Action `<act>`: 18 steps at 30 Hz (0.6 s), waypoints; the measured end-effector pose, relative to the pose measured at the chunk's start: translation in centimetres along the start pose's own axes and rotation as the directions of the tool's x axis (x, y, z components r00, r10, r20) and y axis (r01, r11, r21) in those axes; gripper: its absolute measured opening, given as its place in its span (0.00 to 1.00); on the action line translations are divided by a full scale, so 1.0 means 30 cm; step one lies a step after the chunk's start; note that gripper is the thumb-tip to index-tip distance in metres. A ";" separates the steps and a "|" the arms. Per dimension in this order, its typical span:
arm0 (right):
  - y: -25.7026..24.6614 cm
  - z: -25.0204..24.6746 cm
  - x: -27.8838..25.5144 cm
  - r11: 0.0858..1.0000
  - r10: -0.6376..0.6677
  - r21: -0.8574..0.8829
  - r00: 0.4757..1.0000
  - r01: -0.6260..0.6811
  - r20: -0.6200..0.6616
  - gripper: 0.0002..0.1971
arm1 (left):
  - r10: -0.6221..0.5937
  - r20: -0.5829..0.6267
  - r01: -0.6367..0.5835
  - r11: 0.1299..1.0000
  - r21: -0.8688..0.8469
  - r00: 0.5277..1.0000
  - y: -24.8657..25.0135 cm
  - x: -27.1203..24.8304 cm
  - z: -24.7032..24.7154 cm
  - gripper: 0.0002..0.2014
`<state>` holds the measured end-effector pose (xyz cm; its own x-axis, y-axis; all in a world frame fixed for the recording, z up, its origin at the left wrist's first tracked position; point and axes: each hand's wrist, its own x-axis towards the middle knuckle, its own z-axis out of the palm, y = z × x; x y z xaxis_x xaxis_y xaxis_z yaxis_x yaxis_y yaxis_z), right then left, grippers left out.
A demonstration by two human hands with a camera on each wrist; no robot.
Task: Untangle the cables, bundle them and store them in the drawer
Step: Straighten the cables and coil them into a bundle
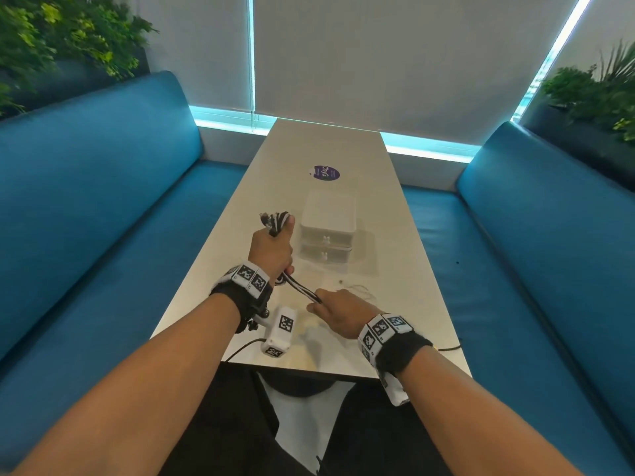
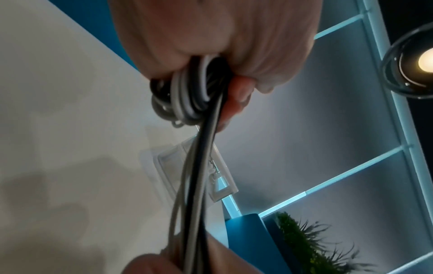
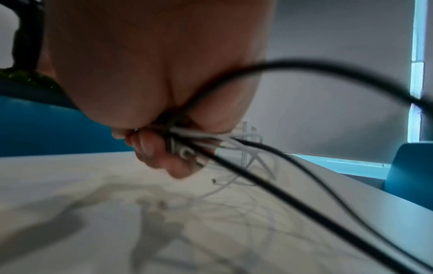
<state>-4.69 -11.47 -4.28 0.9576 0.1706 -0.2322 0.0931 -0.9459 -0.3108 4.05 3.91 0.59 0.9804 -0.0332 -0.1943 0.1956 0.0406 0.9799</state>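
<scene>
My left hand [image 1: 271,249] clenches the coiled cables [image 1: 275,219] just left of the drawer unit [image 1: 328,231]; my right hand [image 1: 338,312] grips their loose tails in front of it. Pulling hard could yank coils loose; trailing ends may snag.

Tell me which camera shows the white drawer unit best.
The head view: the drawer unit stands whole on the table, both drawers closed, beyond the left hand. The left wrist view shows it partly behind taut cables; the right wrist view shows only a blurred sliver.
</scene>
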 end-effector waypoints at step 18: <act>0.044 -0.067 0.014 0.987 -0.019 -0.161 1.000 0.022 0.018 0.12 | 0.219 0.420 -0.467 0.552 0.691 0.881 -0.027 0.020 -0.029 0.19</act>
<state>-3.62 -13.20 -2.93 0.9505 0.1935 -0.2433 0.1564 -0.9741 -0.1635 4.50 4.74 -0.37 0.8961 -0.4394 0.0632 -0.3666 -0.6521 0.6635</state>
